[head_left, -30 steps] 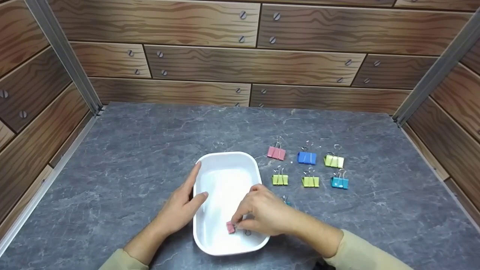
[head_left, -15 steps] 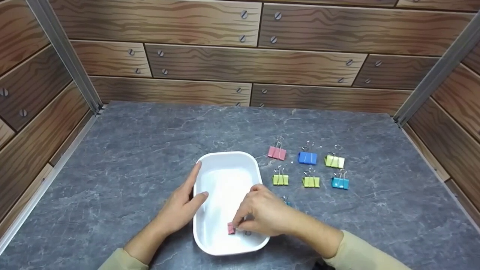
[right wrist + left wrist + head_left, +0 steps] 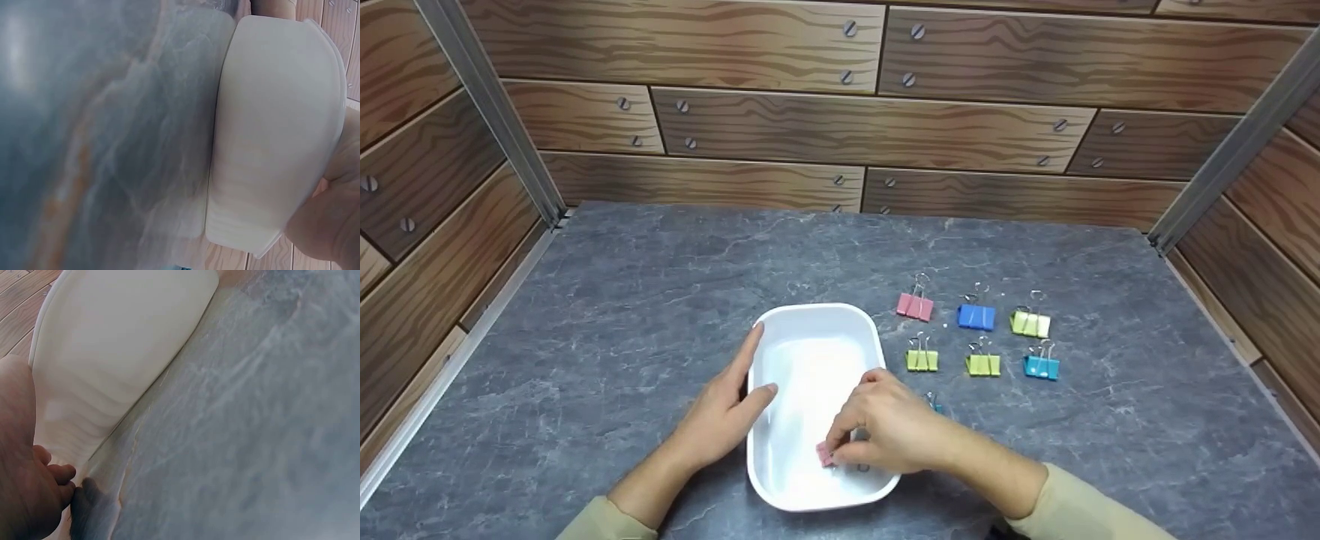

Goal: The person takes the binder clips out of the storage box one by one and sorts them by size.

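Note:
A white plastic tray [image 3: 810, 360] stands lengthwise in front of me. My left hand [image 3: 716, 416] holds its left side, thumb over the rim and fingers along the outer wall. Inside the near right part, my right hand [image 3: 892, 424] pinches a small pink binder clip [image 3: 824, 454] between thumb and index finger, low over the tray floor. The fingers partly hide this clip. A small wire loop [image 3: 863, 466] shows under the right hand. In the left wrist view, curled fingers of the left hand [image 3: 28, 489] lie by the tray's outer wall [image 3: 124, 326].
Right of the tray lie larger binder clips in two rows: pink [image 3: 915, 307], blue [image 3: 976, 317] and yellow-green [image 3: 1030, 324] behind, two yellow-green [image 3: 922, 361] and a turquoise one [image 3: 1042, 367] in front. Another teal clip [image 3: 935, 403] is mostly hidden by the right hand.
The small pink clip has turned and shifted slightly right in the right fingers, and more of it is covered. The wire loop has moved slightly right. The left hand and tray stay put.

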Action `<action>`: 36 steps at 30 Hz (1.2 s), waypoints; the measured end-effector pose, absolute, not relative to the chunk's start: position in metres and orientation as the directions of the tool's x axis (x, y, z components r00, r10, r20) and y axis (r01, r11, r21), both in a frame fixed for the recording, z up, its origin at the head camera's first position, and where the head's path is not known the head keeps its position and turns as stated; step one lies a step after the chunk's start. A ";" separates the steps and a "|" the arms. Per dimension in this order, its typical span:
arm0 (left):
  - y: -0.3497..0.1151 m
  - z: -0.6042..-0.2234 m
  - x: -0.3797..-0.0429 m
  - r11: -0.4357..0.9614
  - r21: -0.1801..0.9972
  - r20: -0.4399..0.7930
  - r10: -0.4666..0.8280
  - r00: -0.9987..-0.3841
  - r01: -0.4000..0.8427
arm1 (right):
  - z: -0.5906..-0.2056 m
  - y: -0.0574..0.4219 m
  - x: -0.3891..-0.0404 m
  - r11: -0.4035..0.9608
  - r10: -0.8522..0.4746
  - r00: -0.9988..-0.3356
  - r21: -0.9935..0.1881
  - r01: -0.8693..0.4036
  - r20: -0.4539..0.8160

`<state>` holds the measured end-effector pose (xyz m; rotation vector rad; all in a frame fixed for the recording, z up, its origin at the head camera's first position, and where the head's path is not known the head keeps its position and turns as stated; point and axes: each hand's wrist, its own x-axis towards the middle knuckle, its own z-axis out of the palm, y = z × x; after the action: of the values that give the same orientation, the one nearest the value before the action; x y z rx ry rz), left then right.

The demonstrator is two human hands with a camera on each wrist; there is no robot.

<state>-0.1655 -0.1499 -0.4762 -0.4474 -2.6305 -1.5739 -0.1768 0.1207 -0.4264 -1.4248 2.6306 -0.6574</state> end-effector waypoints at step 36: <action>-0.148 -0.475 -0.168 0.459 0.863 0.126 0.208 -0.970 0.210 | -0.382 0.217 -0.195 0.253 -0.526 -0.776 -0.808 -0.533 0.347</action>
<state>-0.1675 -0.1483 -0.4752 -0.3843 -2.6810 -1.5871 -0.1948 0.2170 -0.3821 -1.0527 2.4917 -1.6104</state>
